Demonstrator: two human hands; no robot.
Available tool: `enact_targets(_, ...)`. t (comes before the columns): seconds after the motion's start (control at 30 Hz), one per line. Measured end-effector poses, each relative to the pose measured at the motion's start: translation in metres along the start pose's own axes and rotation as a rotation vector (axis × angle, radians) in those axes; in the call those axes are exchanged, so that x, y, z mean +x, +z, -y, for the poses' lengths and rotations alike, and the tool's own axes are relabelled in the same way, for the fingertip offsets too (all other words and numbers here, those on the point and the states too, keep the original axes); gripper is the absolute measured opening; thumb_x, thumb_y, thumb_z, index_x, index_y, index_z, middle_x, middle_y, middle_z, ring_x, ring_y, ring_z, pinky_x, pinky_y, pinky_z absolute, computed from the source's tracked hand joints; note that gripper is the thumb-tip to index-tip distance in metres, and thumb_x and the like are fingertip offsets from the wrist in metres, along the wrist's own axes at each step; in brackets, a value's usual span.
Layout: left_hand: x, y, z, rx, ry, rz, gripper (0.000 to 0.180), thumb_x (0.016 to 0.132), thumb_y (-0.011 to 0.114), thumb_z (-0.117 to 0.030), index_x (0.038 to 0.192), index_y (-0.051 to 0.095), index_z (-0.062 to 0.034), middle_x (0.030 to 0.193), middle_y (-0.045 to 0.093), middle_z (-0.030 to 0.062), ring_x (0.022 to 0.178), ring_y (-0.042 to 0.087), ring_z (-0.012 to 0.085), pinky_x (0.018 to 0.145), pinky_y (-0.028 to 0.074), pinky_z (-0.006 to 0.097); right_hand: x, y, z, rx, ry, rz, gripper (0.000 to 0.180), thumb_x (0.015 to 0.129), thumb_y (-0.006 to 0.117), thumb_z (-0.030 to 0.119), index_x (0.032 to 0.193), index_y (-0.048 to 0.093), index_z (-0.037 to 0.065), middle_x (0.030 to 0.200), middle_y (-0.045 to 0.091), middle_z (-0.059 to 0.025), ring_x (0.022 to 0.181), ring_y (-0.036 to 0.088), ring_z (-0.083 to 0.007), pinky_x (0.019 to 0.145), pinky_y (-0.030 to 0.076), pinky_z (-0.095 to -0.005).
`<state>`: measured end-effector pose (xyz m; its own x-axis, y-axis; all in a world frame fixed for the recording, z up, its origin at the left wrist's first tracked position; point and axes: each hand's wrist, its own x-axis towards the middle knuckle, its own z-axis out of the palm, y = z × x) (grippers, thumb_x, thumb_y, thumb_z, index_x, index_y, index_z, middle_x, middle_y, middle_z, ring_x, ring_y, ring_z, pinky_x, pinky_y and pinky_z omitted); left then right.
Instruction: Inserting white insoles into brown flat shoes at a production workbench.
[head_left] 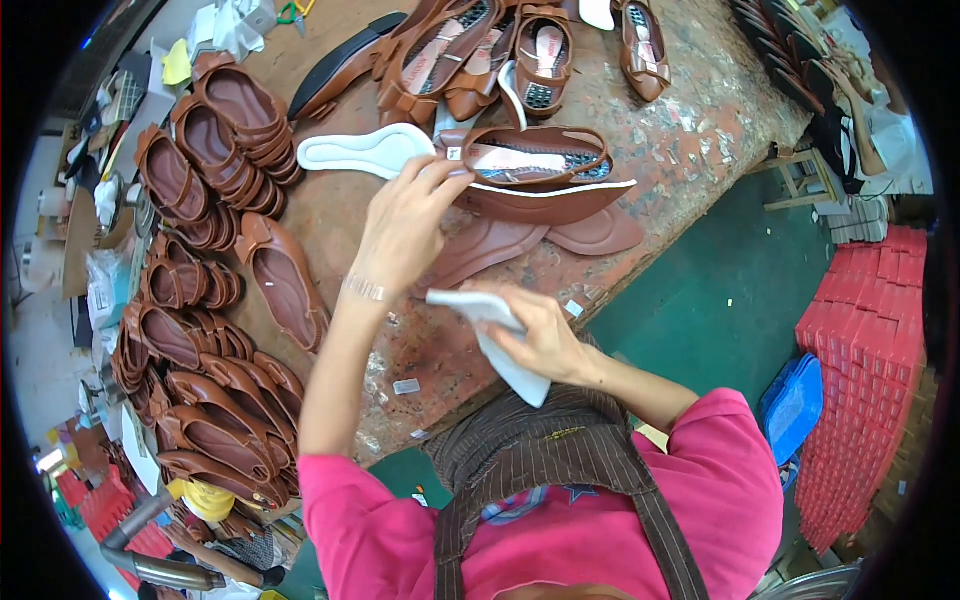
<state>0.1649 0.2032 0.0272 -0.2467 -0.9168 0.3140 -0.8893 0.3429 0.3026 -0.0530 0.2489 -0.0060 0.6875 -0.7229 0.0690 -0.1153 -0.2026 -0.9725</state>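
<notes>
My left hand (pixel 412 212) reaches over the workbench, its fingers closed at the left end of a brown shoe insole (pixel 545 203) with a white edge. Just beyond that insole lies a brown flat shoe (pixel 600 150) showing a pale, printed inside, with a small white label (pixel 453 153) near my fingertips. Closer to my body, my right hand (pixel 535 335) grips a white insole-shaped pad (pixel 515 372), partly covered by the fingers. Another white insole (pixel 365 150) rests flat left of the shoe. More brown insoles (pixel 490 248) lie beneath my left hand's work.
Stacks of brown bow-front flats (pixel 215 420) crowd the bench's left side. Several shoes (pixel 540 60) sit along the far side. The worn bench (pixel 700 130) ends at right above a green floor (pixel 680 310). Red boxes (pixel 865 370) and a blue bundle (pixel 792 395) stand there.
</notes>
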Motion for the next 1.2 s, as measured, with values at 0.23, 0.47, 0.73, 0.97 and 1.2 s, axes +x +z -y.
enact_targets(0.23,0.084,0.023,0.013,-0.058,0.127,0.231,0.033,0.071,0.058,0.002,0.100,0.071,-0.0065,0.097,0.069,0.0091,0.098,0.063,0.0302,0.085,0.050,0.042,0.024,-0.039,-0.050,0.116,-0.030,-0.343,0.044,0.087,0.058,-0.003,0.131,0.058,0.002,0.141,0.052,-0.0200,0.134,0.048,-0.0332,0.107,0.040,-0.0396)
enact_targets(0.47,0.174,0.087,-0.026,-0.015,0.312,-0.165,0.028,0.077,0.064,-0.008,0.104,0.066,-0.0058,0.103,0.065,0.0108,0.097,0.061,0.0304,0.087,0.048,0.043,0.021,-0.035,-0.070,0.403,0.086,-0.274,0.047,0.095,0.051,0.005,0.141,0.046,-0.001,0.146,0.049,-0.0142,0.135,0.045,-0.0240,0.111,0.034,-0.0353)
enact_targets(0.73,0.199,0.077,-0.012,-0.047,-0.172,0.503,0.057,0.096,0.052,-0.050,0.126,0.060,-0.0017,0.094,0.069,0.0221,0.087,0.066,0.0371,0.083,0.049,0.046,0.021,-0.154,-0.025,0.756,0.044,-0.425,0.046,0.095,0.057,0.011,0.137,0.046,-0.003,0.121,0.064,-0.0117,0.099,0.066,-0.0190,0.092,0.052,-0.0360)
enact_targets(0.97,0.168,0.029,-0.027,-0.131,-0.101,0.286,0.047,0.094,0.061,-0.031,0.128,0.058,0.0013,0.116,0.065,0.0235,0.106,0.062,0.0368,0.094,0.048,0.041,0.137,-0.287,-0.066,-0.720,0.055,-0.543,0.045,0.084,0.066,0.013,0.128,0.060,0.012,0.114,0.064,-0.0178,0.107,0.063,-0.0323,0.090,0.050,-0.0394)
enact_targets(1.2,0.071,-0.029,-0.036,-0.138,-0.029,0.017,0.046,0.083,0.071,-0.010,0.127,0.060,-0.0051,0.126,0.061,0.0171,0.111,0.060,0.0346,0.096,0.048,0.042,0.170,-0.299,-0.079,-1.175,0.276,-0.404,0.032,0.072,0.069,0.014,0.101,0.064,0.003,0.106,0.067,-0.0188,0.098,0.066,-0.0370,0.084,0.053,-0.0460)
